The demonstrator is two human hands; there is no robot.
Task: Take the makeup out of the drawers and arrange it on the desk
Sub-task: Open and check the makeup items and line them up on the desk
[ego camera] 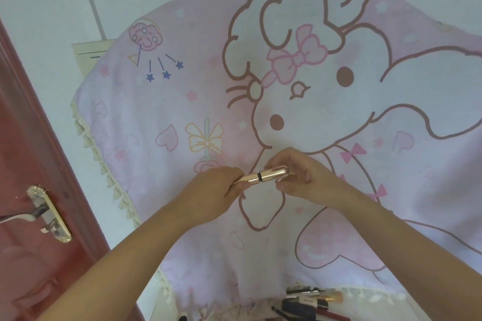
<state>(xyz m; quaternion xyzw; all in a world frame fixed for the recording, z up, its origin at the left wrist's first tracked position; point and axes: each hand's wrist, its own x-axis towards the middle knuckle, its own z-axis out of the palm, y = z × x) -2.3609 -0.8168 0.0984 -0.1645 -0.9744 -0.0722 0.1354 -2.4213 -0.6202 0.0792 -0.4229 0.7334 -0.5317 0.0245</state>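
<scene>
Gold tube (263,176) pinched between both hands, above the bench (167,101).
Left fingers (241,185) and right fingers (280,186) grasp its ends; a loose pinch could drop it.

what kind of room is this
Probably a bedroom or dressing corner at home. A desk draped in a pink cartoon cloth stands beside a red door, makeup items lie in the open drawer below, and both hands hold a gold tube.

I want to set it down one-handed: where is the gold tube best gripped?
Grip the gold tube at its middle, near the black ring, coming from above. It lies roughly level between the left hand and right hand, which cover its ends, so only the middle is free.
</scene>
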